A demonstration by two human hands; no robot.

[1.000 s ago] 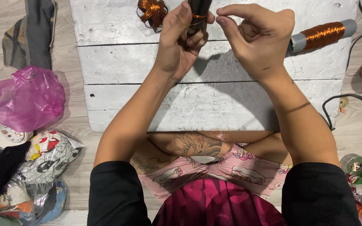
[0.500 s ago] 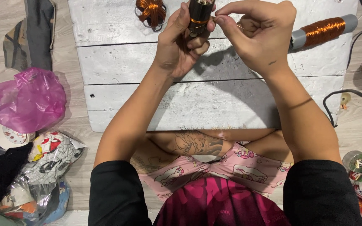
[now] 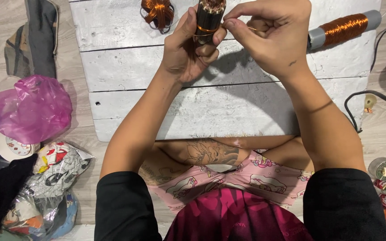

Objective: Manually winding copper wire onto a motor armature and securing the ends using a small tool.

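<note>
We held the dark metal core (image 3: 208,20) tight in our left hand (image 3: 188,51), up over the white board (image 3: 211,107). Our right hand (image 3: 271,38) pinched a thin copper wire (image 3: 204,30) and pulled it sideways. Only a few turns sat on the core, so most of the winding looked left to do. The big copper spool (image 3: 342,27) lay nearby on the board.

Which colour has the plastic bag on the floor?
The plastic bag is pink, seen in the head view.
</note>
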